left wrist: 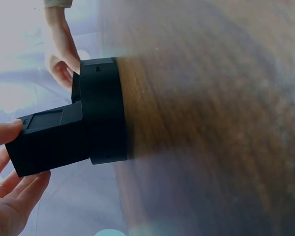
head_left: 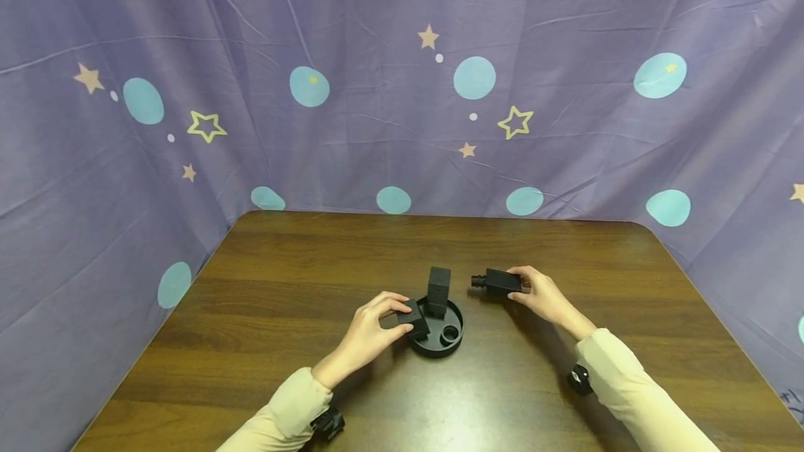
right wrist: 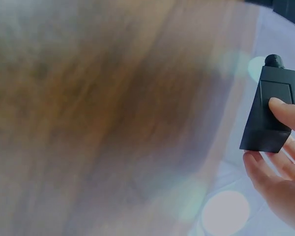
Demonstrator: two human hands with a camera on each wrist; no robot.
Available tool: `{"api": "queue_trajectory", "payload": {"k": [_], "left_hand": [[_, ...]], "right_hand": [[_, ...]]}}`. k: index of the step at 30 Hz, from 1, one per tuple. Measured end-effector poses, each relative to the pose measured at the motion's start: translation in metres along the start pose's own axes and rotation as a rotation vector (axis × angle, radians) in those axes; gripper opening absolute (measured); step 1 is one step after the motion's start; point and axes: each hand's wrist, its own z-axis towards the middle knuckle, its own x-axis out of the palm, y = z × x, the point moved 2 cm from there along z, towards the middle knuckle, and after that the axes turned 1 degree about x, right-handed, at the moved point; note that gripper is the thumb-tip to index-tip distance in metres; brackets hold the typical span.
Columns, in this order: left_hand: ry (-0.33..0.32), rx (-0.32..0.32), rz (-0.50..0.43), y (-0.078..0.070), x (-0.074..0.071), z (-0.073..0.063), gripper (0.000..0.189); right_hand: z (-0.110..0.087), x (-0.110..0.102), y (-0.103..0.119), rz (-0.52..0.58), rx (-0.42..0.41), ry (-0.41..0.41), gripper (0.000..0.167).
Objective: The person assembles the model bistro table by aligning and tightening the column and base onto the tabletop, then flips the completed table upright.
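My left hand (head_left: 367,333) grips a black rectangular block (head_left: 411,319) between thumb and fingers. The block leans at the left side of a round black tray (head_left: 433,352); in the left wrist view it juts from behind the tray's wall (left wrist: 104,113), its lower end hidden. A second black block (head_left: 439,290) stands upright at the tray's back, and a round ring socket (head_left: 450,335) shows at the front right. To the tray's right, my right hand (head_left: 545,300) holds a third block (head_left: 504,282) by its end, with its ribbed round neck (head_left: 479,281) pointing left toward the tray.
The wooden table (head_left: 283,284) has rounded far corners. Behind it and along the sides hangs a purple curtain (head_left: 389,152) with stars and blue ovals. A small black camera (head_left: 328,424) sits at the left wrist, another camera (head_left: 579,379) at the right.
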Motion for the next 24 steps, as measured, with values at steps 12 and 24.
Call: {"api": "queue_trajectory", "payload": {"k": [12,24], "left_hand": [[0.013,-0.013,-0.015,0.001,0.0,0.0,0.021],[0.006,-0.014,-0.018,0.002,0.0,0.001,0.021]], "right_hand": [[-0.017,-0.008,0.029,-0.029,-0.111,-0.039,0.04],[-0.029,-0.009,0.066,-0.051,-0.26,-0.054,0.045]]}}
